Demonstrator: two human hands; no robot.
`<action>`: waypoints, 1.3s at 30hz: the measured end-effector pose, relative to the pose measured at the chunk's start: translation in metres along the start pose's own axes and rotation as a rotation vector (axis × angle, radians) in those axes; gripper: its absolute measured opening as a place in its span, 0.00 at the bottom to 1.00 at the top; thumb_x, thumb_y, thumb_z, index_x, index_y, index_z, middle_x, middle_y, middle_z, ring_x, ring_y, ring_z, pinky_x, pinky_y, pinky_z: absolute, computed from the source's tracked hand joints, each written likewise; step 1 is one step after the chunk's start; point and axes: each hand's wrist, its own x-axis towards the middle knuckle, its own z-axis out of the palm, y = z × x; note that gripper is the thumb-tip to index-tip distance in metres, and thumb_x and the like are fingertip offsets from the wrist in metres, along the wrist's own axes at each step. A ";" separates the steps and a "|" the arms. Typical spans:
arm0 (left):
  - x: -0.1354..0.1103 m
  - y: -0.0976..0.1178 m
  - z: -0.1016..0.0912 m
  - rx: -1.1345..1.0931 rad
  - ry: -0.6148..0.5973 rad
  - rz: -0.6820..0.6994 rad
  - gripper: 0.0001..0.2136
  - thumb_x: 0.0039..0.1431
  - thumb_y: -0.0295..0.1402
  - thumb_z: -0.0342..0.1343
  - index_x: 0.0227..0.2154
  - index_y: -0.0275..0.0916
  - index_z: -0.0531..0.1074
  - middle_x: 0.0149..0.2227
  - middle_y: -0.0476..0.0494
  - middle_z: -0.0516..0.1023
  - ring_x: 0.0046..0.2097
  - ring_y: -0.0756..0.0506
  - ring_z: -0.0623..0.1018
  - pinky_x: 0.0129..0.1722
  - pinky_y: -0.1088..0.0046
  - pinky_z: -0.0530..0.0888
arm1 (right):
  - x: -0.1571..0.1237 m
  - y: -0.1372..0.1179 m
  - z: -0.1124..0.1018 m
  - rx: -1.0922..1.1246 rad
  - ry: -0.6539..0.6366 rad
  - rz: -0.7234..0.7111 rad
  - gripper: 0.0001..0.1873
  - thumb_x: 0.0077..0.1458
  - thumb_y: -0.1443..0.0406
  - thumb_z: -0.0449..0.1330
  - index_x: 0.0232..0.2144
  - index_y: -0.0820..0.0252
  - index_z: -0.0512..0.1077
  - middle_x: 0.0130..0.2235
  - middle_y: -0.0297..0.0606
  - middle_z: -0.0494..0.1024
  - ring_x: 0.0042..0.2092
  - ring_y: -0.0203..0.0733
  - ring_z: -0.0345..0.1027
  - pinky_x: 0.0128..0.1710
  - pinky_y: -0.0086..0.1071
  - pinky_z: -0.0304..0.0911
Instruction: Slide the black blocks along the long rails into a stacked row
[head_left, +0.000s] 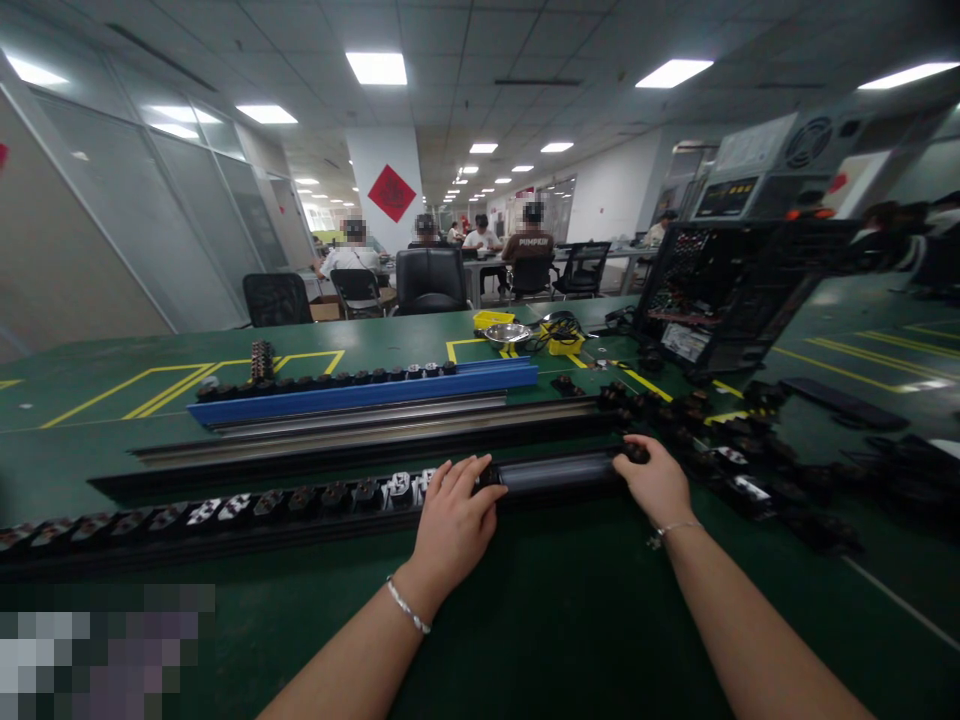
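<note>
A long black rail [555, 470] lies across the green table in front of me, its left part filled with a row of black and white socket modules [225, 508]. My left hand [454, 520] rests on the rail with fingers laid over the last module in the row. My right hand [656, 480] is at the rail's right end, fingers curled on a small black module [637, 453].
Behind lie more rails, one blue [360, 393] with modules in it. A pile of loose black modules [720, 450] spreads to the right, beside an open computer case [720, 290]. A yellow tray and metal bowl [506, 332] stand farther back. Several people sit at distant tables.
</note>
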 end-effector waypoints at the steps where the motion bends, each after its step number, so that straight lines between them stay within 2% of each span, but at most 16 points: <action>1: 0.000 0.000 0.000 -0.001 0.004 0.002 0.14 0.55 0.27 0.53 0.41 0.50 0.75 0.56 0.47 0.71 0.56 0.41 0.69 0.58 0.53 0.64 | 0.000 0.001 0.000 0.002 0.002 -0.003 0.22 0.42 0.61 0.58 0.42 0.58 0.74 0.38 0.40 0.77 0.37 0.43 0.69 0.37 0.34 0.62; 14: 0.000 0.000 0.000 -0.011 -0.001 -0.006 0.14 0.55 0.27 0.53 0.41 0.50 0.75 0.56 0.47 0.71 0.56 0.42 0.69 0.58 0.53 0.63 | 0.003 0.003 -0.004 -0.009 0.005 0.024 0.22 0.43 0.60 0.57 0.43 0.58 0.74 0.38 0.41 0.77 0.38 0.44 0.69 0.38 0.34 0.62; 31: 0.000 -0.001 -0.001 0.006 0.003 0.009 0.15 0.55 0.26 0.53 0.41 0.50 0.75 0.56 0.47 0.70 0.57 0.41 0.69 0.58 0.53 0.64 | 0.008 0.009 -0.004 -0.008 0.075 0.010 0.20 0.40 0.60 0.58 0.39 0.57 0.75 0.35 0.40 0.77 0.34 0.43 0.68 0.34 0.34 0.62; 35: 0.000 -0.001 -0.001 0.004 -0.007 0.002 0.14 0.55 0.26 0.53 0.41 0.50 0.75 0.56 0.47 0.71 0.57 0.41 0.69 0.58 0.53 0.64 | 0.009 0.009 -0.006 -0.019 0.055 0.030 0.21 0.40 0.59 0.58 0.39 0.57 0.75 0.36 0.40 0.77 0.35 0.44 0.68 0.34 0.34 0.62; 39: 0.000 -0.001 -0.001 0.005 0.003 0.009 0.15 0.54 0.26 0.54 0.41 0.50 0.76 0.56 0.47 0.71 0.56 0.41 0.70 0.57 0.53 0.64 | 0.014 0.015 -0.010 -0.032 0.099 0.081 0.21 0.39 0.60 0.58 0.38 0.58 0.75 0.33 0.41 0.77 0.32 0.44 0.68 0.33 0.35 0.62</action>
